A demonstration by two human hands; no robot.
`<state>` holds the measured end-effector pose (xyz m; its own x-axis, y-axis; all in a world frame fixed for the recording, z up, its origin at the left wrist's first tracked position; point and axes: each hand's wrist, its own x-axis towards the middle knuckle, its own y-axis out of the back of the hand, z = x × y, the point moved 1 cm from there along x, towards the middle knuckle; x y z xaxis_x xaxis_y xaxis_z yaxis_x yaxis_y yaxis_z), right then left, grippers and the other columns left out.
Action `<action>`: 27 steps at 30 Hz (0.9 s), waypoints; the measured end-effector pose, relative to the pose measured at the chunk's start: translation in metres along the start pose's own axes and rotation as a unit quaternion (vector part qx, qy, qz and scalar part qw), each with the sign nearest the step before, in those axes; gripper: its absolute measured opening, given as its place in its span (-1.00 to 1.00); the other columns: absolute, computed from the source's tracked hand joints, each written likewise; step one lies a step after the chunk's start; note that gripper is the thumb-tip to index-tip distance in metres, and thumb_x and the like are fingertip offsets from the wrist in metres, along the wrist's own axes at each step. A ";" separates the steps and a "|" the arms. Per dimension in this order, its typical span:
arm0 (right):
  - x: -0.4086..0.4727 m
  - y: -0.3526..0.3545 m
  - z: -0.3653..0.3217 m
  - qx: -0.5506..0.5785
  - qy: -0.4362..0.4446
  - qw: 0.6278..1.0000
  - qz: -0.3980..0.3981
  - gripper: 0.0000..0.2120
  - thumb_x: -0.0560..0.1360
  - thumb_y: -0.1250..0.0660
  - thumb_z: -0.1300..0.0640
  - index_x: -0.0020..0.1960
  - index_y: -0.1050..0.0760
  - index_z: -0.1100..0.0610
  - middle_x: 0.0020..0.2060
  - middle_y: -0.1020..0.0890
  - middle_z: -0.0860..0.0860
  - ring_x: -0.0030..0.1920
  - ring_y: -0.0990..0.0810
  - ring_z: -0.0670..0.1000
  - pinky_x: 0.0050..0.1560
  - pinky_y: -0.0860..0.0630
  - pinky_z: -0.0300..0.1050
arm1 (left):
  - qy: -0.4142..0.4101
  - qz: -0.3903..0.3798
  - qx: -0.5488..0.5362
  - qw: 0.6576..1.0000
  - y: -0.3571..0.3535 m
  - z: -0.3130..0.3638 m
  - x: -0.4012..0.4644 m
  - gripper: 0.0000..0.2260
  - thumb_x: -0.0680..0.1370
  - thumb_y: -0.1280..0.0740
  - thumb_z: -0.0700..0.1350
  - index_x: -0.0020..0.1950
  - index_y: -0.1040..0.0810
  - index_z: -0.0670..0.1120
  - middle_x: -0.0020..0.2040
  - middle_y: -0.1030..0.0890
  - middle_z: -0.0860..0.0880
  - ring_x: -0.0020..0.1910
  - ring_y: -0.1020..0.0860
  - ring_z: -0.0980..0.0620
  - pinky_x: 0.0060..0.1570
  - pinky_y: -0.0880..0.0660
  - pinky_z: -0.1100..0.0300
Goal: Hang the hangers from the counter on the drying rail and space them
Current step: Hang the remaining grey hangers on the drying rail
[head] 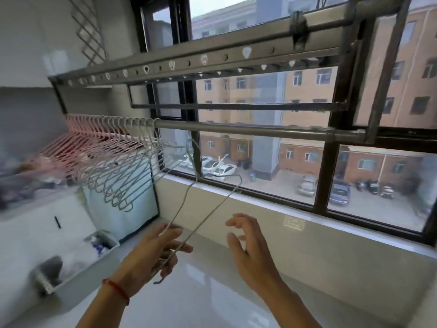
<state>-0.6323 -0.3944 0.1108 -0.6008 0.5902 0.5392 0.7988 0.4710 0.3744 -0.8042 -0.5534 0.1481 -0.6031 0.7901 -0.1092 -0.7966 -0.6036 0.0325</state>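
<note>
Left hand [158, 248] grips wire hanger [208, 204] by lower bar, hook raised below drying rail [248, 129], not on it; right hand [248, 247] released, fingers spread; hung hangers [111, 166] bunched at rail's left end; white tray [78, 263] at counter's [236, 292] left edge, contents blurred

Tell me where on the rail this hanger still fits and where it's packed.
The rail is bare from the last grey hook rightward to its end bracket by the window frame. Its left end is crowded with grey hangers and pink hangers. The left hand grips the hanger below the bare stretch.
</note>
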 end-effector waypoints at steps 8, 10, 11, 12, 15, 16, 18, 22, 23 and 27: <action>0.054 -0.053 -0.036 -0.005 0.034 0.999 -0.023 -0.78 0.61 -0.25 0.13 0.19 -0.42 -0.14 0.20 -0.48 -0.19 0.26 -0.43 -0.22 0.24 -0.49 -0.16 | -0.036 0.040 0.012 0.998 0.061 0.063 0.037 -0.78 0.68 -0.25 -0.13 0.24 -0.41 -0.24 -0.02 -0.70 -0.36 -0.44 -0.44 -0.10 -0.55 -0.39 0.19; 0.061 -0.064 -0.041 0.006 0.030 0.999 -0.029 -0.79 0.61 -0.25 0.13 0.16 -0.42 -0.15 0.20 -0.48 -0.20 0.23 -0.45 -0.23 0.20 -0.52 -0.17 | -0.042 0.045 0.033 0.998 0.072 0.075 0.049 -0.76 0.67 -0.27 -0.13 0.25 -0.41 -0.25 -0.04 -0.71 -0.34 -0.43 -0.47 -0.10 -0.50 -0.41 0.16; 0.064 -0.069 -0.044 0.011 0.027 0.999 -0.033 -0.80 0.61 -0.25 0.13 0.15 -0.43 -0.15 0.19 -0.48 -0.22 0.21 -0.46 -0.23 0.18 -0.53 -0.18 | -0.043 0.047 0.043 0.997 0.075 0.080 0.055 -0.75 0.66 -0.28 -0.12 0.25 -0.41 -0.25 -0.04 -0.71 -0.33 -0.42 -0.48 -0.09 -0.46 -0.41 0.14; 0.066 -0.074 -0.048 0.014 0.026 0.999 -0.035 -0.81 0.61 -0.25 0.13 0.15 -0.43 -0.15 0.19 -0.49 -0.22 0.20 -0.47 -0.23 0.16 -0.54 -0.19 | -0.044 0.049 0.049 0.997 0.078 0.085 0.061 -0.76 0.66 -0.29 -0.11 0.23 -0.41 -0.24 -0.04 -0.72 -0.32 -0.41 -0.49 -0.08 -0.43 -0.41 0.13; 0.070 -0.084 -0.053 0.025 0.024 0.999 -0.034 -0.82 0.62 -0.25 0.12 0.14 -0.44 -0.13 0.18 -0.49 -0.23 0.18 -0.48 -0.24 0.14 -0.53 -0.24 | -0.038 0.051 0.046 0.997 0.081 0.095 0.077 -0.82 0.65 -0.28 -0.13 0.17 -0.43 -0.21 -0.05 -0.71 -0.34 -0.41 -0.48 -0.09 -0.35 -0.40 0.13; 0.072 -0.086 -0.054 0.026 0.022 0.999 -0.034 -0.83 0.62 -0.24 0.11 0.14 -0.43 -0.13 0.18 -0.49 -0.24 0.18 -0.49 -0.24 0.14 -0.53 -0.26 | -0.035 0.051 0.045 0.997 0.081 0.096 0.082 -0.84 0.64 -0.28 -0.13 0.16 -0.44 -0.19 -0.05 -0.71 -0.35 -0.41 -0.49 -0.09 -0.33 -0.40 0.13; 0.073 -0.089 -0.054 0.027 0.017 0.999 -0.035 -0.85 0.63 -0.24 0.10 0.14 -0.43 -0.13 0.18 -0.49 -0.24 0.17 -0.50 -0.24 0.12 -0.52 -0.31 | -0.028 0.053 0.048 0.997 0.084 0.094 0.092 -0.83 0.65 -0.28 -0.12 0.17 -0.45 -0.18 -0.06 -0.71 -0.34 -0.42 -0.50 -0.07 -0.34 -0.42 0.11; 0.072 -0.092 -0.047 0.027 0.014 0.999 -0.032 -0.85 0.63 -0.23 0.12 0.11 -0.44 -0.13 0.15 -0.50 -0.28 0.15 -0.51 -0.22 0.07 -0.52 -0.34 | -0.005 0.059 0.063 0.996 0.091 0.079 0.106 -0.83 0.64 -0.30 -0.12 0.18 -0.46 -0.18 -0.06 -0.72 -0.32 -0.42 -0.51 -0.05 -0.37 -0.48 0.11; 0.072 -0.093 -0.045 0.024 0.011 0.999 -0.032 -0.84 0.63 -0.23 0.12 0.10 -0.43 -0.14 0.14 -0.49 -0.29 0.14 -0.51 -0.23 0.06 -0.52 -0.34 | -0.003 0.063 0.065 0.996 0.092 0.075 0.109 -0.84 0.64 -0.29 -0.13 0.17 -0.46 -0.18 -0.05 -0.72 -0.33 -0.41 -0.50 -0.04 -0.38 -0.48 0.12; 0.069 -0.095 -0.035 0.018 -0.001 0.999 -0.036 -0.84 0.63 -0.22 0.11 0.09 -0.43 -0.15 0.14 -0.49 -0.29 0.13 -0.51 -0.24 0.02 -0.54 -0.36 | -0.004 0.062 0.083 0.995 0.096 0.064 0.119 -0.84 0.65 -0.31 -0.11 0.15 -0.43 -0.17 0.01 -0.69 -0.34 -0.41 -0.49 0.01 -0.41 -0.48 0.15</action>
<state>-0.7484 -0.4208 0.1388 -0.6565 0.5553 0.5105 0.7520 0.5350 0.3851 -0.9552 -0.5109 0.2020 -0.6969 0.7120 -0.0865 -0.7115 -0.6711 0.2081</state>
